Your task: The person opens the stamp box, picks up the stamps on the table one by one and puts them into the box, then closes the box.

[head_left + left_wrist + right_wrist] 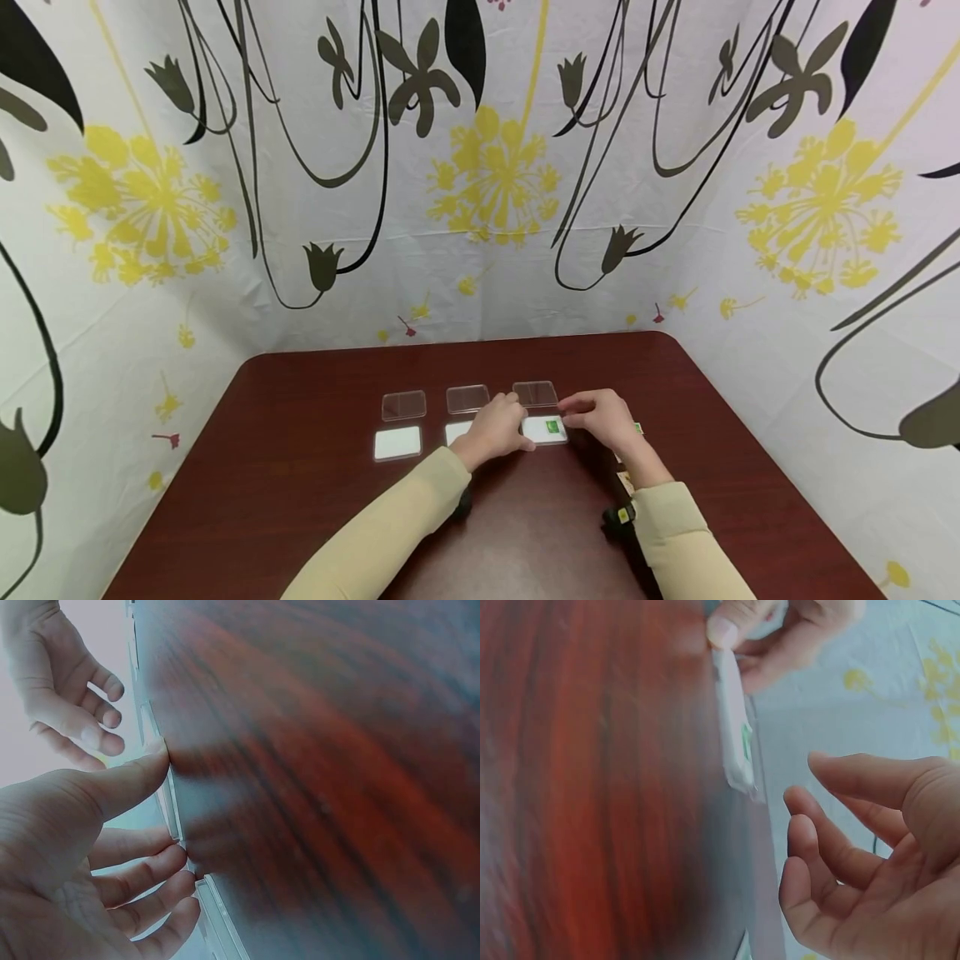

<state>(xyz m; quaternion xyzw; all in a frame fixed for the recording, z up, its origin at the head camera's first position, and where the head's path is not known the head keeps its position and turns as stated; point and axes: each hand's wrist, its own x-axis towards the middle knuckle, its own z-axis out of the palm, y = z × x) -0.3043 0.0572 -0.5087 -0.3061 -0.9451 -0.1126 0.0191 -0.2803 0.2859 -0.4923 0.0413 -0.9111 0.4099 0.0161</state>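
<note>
A flat white rectangular case (pixel 534 431) with a green sticker (pixel 552 427) lies on the table. My left hand (pixel 495 427) holds this case at its left end, thumb on the near edge and fingers at the far edge. In the right wrist view, the left thumb (pixel 724 631) presses the corner of the white case (pixel 732 724). My right hand (pixel 602 419) hovers at the case's right end, fingers loosely bent with a gap between thumb and fingertips. Under the left hand, a second white case (pixel 456 432) is partly hidden.
Another white case (pixel 397 443) lies farther left. Behind the row lie three clear plastic covers, at left (pixel 403 406), middle (pixel 467 399) and right (pixel 535 393). Small printed pieces (pixel 626 482) show beside the right forearm. A patterned cloth (pixel 480 283) hangs around the dark red table (pixel 300 500).
</note>
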